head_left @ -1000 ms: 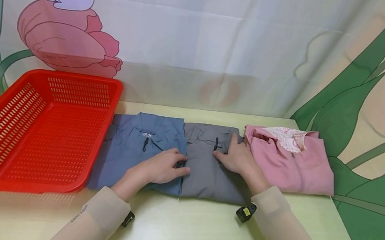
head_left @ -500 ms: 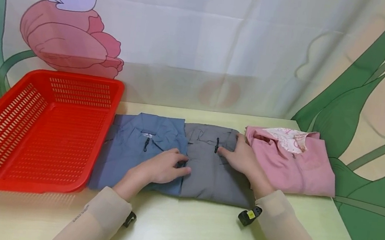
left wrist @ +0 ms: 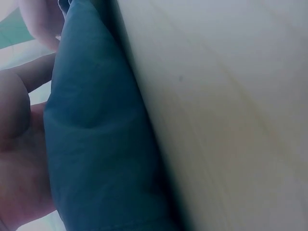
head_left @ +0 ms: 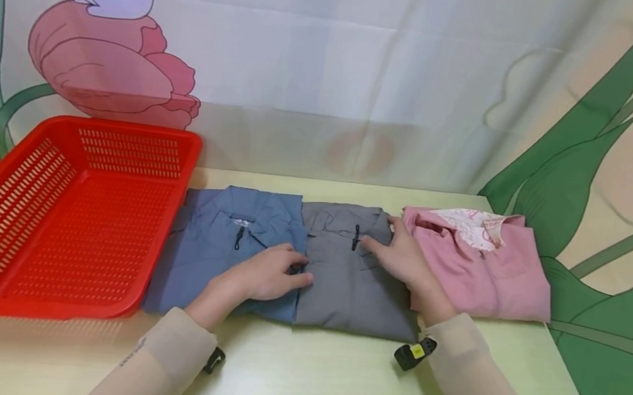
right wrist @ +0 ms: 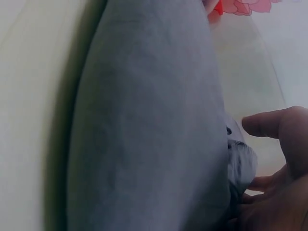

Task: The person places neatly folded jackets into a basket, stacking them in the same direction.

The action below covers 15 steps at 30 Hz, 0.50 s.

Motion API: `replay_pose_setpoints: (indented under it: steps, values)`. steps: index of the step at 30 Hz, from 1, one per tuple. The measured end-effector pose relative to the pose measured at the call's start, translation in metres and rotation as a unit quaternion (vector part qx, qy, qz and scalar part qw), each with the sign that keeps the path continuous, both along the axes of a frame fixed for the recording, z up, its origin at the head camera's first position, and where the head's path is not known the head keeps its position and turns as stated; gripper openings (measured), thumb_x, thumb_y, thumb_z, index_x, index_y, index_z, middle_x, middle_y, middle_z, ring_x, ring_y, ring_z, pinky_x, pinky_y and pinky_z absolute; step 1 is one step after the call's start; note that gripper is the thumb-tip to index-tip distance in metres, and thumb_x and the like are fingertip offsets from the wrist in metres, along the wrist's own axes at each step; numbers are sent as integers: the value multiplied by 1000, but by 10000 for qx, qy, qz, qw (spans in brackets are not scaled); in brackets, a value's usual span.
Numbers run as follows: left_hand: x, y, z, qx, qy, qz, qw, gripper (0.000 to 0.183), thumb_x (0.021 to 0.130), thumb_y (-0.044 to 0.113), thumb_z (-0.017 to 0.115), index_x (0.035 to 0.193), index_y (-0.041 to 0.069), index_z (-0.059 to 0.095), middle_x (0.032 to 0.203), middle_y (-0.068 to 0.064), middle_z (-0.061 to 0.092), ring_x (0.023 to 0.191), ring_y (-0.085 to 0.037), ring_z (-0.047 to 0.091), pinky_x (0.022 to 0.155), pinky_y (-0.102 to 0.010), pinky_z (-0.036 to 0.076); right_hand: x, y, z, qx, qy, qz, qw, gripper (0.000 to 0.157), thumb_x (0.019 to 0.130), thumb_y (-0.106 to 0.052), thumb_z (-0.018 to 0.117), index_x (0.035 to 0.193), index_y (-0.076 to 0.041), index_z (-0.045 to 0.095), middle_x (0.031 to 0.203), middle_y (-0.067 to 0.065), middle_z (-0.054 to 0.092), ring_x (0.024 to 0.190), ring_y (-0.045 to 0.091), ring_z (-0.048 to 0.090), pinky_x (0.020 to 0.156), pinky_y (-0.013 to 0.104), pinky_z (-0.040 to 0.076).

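Observation:
A folded blue jacket (head_left: 206, 256) with a collar and a black zip pull lies beside a folded grey jacket (head_left: 335, 287), their edges meeting. Over the blue one's right edge rests my left hand (head_left: 267, 274), thumb and fingers spread apart at the seam between the two. My right hand (head_left: 407, 259) is at the grey jacket's upper right edge, its thumb by the black zip pull (head_left: 356, 237). In the right wrist view, the right thumb (right wrist: 264, 124) stands apart from the grey cloth, and the other fingers are partly hidden at its edge.
An empty red plastic basket (head_left: 90, 228) stands on the left, its rim close against the blue jacket. To the right lies a folded pink garment (head_left: 481, 272) with a patterned white lining. A printed curtain (head_left: 308, 76) hangs behind the pale table (head_left: 292, 381).
My right hand has shifted a little to the right, its thumb drawing from over the grey jacket towards its right edge. The left hand stays in place.

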<state>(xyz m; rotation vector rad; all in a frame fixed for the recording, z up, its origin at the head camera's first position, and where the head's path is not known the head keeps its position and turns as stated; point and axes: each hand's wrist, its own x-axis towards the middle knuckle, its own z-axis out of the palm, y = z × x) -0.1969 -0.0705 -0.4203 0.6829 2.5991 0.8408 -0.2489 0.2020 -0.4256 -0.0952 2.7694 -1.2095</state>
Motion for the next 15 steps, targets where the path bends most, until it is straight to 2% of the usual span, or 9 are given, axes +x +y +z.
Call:
replay_pose_setpoints:
  steps: [4, 9, 15]
  values:
    - [0, 0, -1, -4, -11, 10, 10000, 51, 106, 32, 57, 141, -6, 57, 132, -20, 57, 120, -32, 57, 104, -46, 45, 0, 3, 1, -166, 23, -9, 9999, 77, 96, -34, 69, 157, -1, 33, 149, 26, 45, 138, 40, 42, 114, 55, 33]
    - [-1, 0, -1, -4, -34, 21, 10000, 51, 106, 32, 57, 141, -6, 57, 132, -20, 57, 122, -33, 57, 105, -46, 45, 2, 11, 10, -322, 36, 308, 9990, 75, 96, -36, 70, 155, -5, 37, 143, 25, 51, 132, 40, 49, 108, 56, 39]
    - [0, -1, 1, 51, 15, 9, 10000, 51, 106, 31, 57, 140, -7, 58, 135, -22, 57, 124, -34, 56, 106, -47, 44, 3, 24, 21, -841, -290, 682, 9937, 79, 97, -44, 70, 159, -10, 34, 158, 22, 37, 147, 37, 33, 117, 56, 29]
